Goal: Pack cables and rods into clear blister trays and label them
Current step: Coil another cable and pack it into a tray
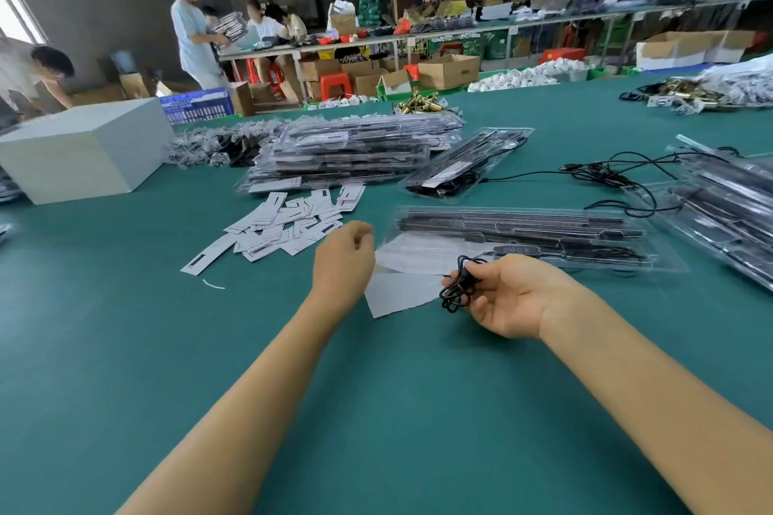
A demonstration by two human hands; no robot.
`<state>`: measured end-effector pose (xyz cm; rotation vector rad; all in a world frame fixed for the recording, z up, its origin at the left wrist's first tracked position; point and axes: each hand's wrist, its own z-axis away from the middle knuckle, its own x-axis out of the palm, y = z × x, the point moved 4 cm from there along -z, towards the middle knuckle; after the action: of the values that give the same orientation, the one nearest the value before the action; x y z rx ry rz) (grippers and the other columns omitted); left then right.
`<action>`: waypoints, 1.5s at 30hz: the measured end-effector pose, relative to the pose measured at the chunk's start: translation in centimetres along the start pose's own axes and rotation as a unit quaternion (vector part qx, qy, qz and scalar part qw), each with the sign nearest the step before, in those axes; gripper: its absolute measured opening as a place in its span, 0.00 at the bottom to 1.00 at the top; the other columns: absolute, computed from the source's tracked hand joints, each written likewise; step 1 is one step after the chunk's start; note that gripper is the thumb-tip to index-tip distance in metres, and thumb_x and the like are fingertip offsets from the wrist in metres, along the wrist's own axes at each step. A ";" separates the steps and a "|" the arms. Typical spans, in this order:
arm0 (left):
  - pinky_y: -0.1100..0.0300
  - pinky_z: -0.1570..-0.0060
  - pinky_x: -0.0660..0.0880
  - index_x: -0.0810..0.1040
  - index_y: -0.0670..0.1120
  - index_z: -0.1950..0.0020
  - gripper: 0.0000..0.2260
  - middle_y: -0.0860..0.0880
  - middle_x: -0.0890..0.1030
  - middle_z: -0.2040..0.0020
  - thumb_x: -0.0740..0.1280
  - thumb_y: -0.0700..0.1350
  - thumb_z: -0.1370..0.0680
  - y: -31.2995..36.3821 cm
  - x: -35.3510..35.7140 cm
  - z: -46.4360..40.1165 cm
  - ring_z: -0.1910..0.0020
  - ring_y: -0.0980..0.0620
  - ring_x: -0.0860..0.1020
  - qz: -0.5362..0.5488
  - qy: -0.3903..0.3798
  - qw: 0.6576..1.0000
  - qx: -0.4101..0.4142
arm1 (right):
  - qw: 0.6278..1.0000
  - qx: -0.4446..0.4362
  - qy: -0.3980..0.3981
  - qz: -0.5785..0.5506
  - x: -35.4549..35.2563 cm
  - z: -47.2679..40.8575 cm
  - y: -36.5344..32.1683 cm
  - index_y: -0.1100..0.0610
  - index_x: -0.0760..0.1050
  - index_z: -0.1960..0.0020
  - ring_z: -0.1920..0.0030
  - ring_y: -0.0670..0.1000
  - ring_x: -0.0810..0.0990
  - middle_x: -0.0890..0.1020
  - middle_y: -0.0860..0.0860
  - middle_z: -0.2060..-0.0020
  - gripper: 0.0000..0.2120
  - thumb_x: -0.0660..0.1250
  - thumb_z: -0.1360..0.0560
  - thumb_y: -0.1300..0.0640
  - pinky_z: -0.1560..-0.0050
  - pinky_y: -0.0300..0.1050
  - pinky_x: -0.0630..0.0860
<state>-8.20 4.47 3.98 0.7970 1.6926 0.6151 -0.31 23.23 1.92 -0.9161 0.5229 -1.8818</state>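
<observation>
Cable bundle [458, 288] gripped in right hand [508, 297], blister tray [523, 238] just beyond

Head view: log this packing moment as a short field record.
right hand: palm up, holds coiled black cable
left hand: fingers curled, over edge of white card; grip unclear
tray: clear, lies flat beyond the hands, black rods inside
labels: loose pile left of tray
packed stack: farther back, centre
loose cables: on table right of stack
table: green
</observation>
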 end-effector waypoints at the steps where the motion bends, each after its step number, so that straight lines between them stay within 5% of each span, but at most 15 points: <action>1: 0.59 0.48 0.71 0.78 0.44 0.40 0.12 0.50 0.79 0.48 0.59 0.43 0.19 0.1 0.3 -1.0 0.48 0.49 0.76 -0.018 -0.029 0.999 -0.025 | 1.000 -0.009 0.005 0.009 -0.1 -0.1 -0.1 0.62 0.75 0.50 0.68 0.48 0.73 0.80 0.55 0.54 0.06 0.61 0.20 0.60 0.82 0.34 0.65; 3: 0.55 0.47 0.76 0.77 0.42 0.43 0.10 0.45 0.79 0.48 0.60 0.45 0.20 0.4 1.3 -2.6 0.51 0.46 0.79 0.014 -0.102 0.992 -0.078 | 0.999 -0.027 0.007 0.027 -0.4 -0.2 -0.4 0.62 0.75 0.51 0.68 0.48 0.73 0.80 0.54 0.58 0.06 0.61 0.20 0.61 0.82 0.34 0.65; 5: 0.57 0.60 0.79 0.74 0.40 0.50 0.06 0.42 0.77 0.53 0.62 0.43 0.20 0.9 2.3 -3.8 0.64 0.49 0.81 0.063 -0.146 0.979 -0.125 | 0.999 -0.041 0.008 0.028 -0.6 -0.2 -0.7 0.61 0.75 0.53 0.68 0.48 0.74 0.80 0.53 0.63 0.07 0.61 0.20 0.61 0.82 0.34 0.64; 7: 0.65 0.76 0.71 0.71 0.41 0.48 0.04 0.42 0.76 0.57 0.64 0.39 0.22 1.0 2.8 -4.5 0.76 0.55 0.78 0.064 -0.154 0.971 -0.170 | 0.998 -0.051 0.012 0.022 -0.7 -0.3 -0.9 0.61 0.75 0.53 0.67 0.48 0.74 0.80 0.52 0.63 0.06 0.61 0.20 0.61 0.82 0.34 0.65; 9: 0.68 0.79 0.62 0.69 0.39 0.50 0.07 0.43 0.74 0.66 0.62 0.32 0.25 0.8 3.0 -4.9 0.83 0.54 0.70 0.076 -0.149 0.965 -0.204 | 0.998 -0.060 0.011 0.025 -0.6 -0.4 -0.9 0.61 0.75 0.53 0.66 0.47 0.74 0.79 0.53 0.61 0.06 0.61 0.20 0.61 0.82 0.33 0.65; 14: 0.67 0.76 0.66 0.72 0.39 0.57 0.04 0.47 0.70 0.72 0.63 0.32 0.28 0.2 2.6 -4.2 0.75 0.54 0.67 0.198 -0.226 0.909 -0.288 | 0.992 -0.108 0.005 0.060 0.2 0.2 -1.2 0.60 0.76 0.56 0.67 0.47 0.73 0.79 0.52 0.62 0.07 0.62 0.20 0.61 0.81 0.34 0.65; 19: 0.57 0.69 0.81 0.67 0.35 0.40 0.16 0.33 0.80 0.51 0.53 0.28 0.27 0.8 1.7 -2.1 0.59 0.37 0.83 0.391 -0.302 0.800 -0.340 | 0.983 -0.158 0.000 0.097 1.4 1.6 -1.3 0.61 0.77 0.53 0.72 0.46 0.71 0.79 0.51 0.63 0.05 0.63 0.21 0.61 0.80 0.35 0.65; 25: 0.53 0.69 0.81 0.69 0.42 0.56 0.18 0.28 0.74 0.40 0.52 0.23 0.37 1.3 -0.9 0.6 0.53 0.28 0.80 0.567 -0.253 0.718 -0.316 | 0.940 -0.273 -0.004 0.204 2.7 3.1 -1.1 0.58 0.79 0.57 0.65 0.48 0.71 0.79 0.52 0.59 0.08 0.64 0.21 0.59 0.71 0.36 0.66; 30: 0.45 0.60 0.81 0.66 0.41 0.43 0.26 0.27 0.69 0.37 0.55 0.21 0.36 1.9 -1.6 4.2 0.47 0.26 0.78 0.711 -0.220 0.616 -0.258 | 0.913 -0.312 -0.058 0.257 2.8 3.4 -1.7 0.55 0.79 0.54 0.65 0.43 0.74 0.85 0.47 0.54 0.09 0.61 0.19 0.57 0.62 0.39 0.68; 34: 0.46 0.57 0.81 0.68 0.38 0.37 0.29 0.29 0.71 0.36 0.57 0.21 0.36 2.2 -0.1 6.5 0.46 0.28 0.78 0.728 -0.185 0.612 -0.249 | 0.925 -0.277 -0.074 0.250 1.6 2.4 -2.2 0.57 0.76 0.52 0.61 0.46 0.77 0.85 0.48 0.60 0.07 0.60 0.19 0.58 0.57 0.42 0.70; 38: 0.56 0.72 0.80 0.69 0.36 0.44 0.19 0.26 0.73 0.46 0.52 0.21 0.29 2.2 1.5 8.3 0.56 0.32 0.82 0.745 -0.144 0.577 -0.302 | 0.948 -0.229 -0.088 0.201 -0.1 1.0 -2.4 0.59 0.77 0.52 0.61 0.47 0.79 0.84 0.51 0.62 0.06 0.62 0.20 0.59 0.58 0.42 0.71; 42: 0.48 0.44 0.78 0.69 0.34 0.48 0.15 0.29 0.79 0.54 0.55 0.20 0.30 1.7 2.6 8.9 0.53 0.34 0.82 0.721 -0.111 0.605 -0.319 | 0.966 -0.168 -0.107 0.167 -1.0 -0.2 -1.8 0.62 0.79 0.51 0.58 0.48 0.81 0.84 0.54 0.59 0.07 0.64 0.22 0.61 0.59 0.43 0.72; 45: 0.51 0.44 0.78 0.71 0.30 0.44 0.23 0.31 0.78 0.45 0.63 0.22 0.39 1.8 3.0 9.5 0.46 0.38 0.81 0.705 -0.112 0.627 -0.312 | 0.970 -0.155 -0.102 0.159 -1.2 -0.8 -1.7 0.63 0.81 0.52 0.55 0.50 0.80 0.84 0.55 0.59 0.07 0.65 0.23 0.62 0.57 0.44 0.70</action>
<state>0.83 7.93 1.14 1.4848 0.1760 1.9152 -1.56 25.04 2.14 -1.1415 0.8015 -1.4203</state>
